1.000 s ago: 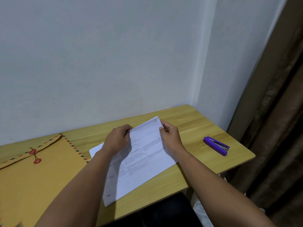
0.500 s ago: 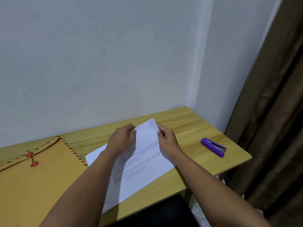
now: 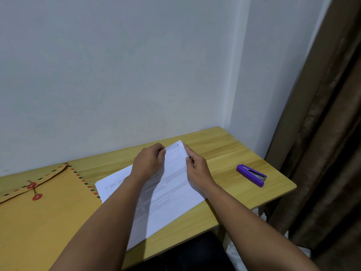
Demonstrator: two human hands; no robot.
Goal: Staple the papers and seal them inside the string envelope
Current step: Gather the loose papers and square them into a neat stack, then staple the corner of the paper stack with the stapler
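1. Wooden table [image 3: 224,147] against a pale wall; brown curtain [image 3: 322,133] hanging at 3 o'clock.
2. Papers [image 3: 172,194] at table centre, printed side up, angled so the far corner points toward 1 o'clock; near corner overhanging the table's front edge at 6 o'clock.
3. Left hand [image 3: 149,163] curled over the papers' far-left edge, fingers closed and pinching the sheets near the top corner; second sheet showing out from under the forearm toward 9 o'clock.
4. Right hand [image 3: 197,168] on the papers' right edge, at 3 o'clock from the left hand; index finger stretched along the edge toward the top corner, other fingers folded; whether thumb grips under the sheets, cannot tell.
5. String envelope [image 3: 45,222] flat on the table at 9 o'clock from the papers, flap closed, two red discs joined by string; its striped border touching or just under the papers' left corner.
6. Purple stapler [image 3: 252,175] lying on the table at 3 o'clock from the right hand, well apart, untouched.
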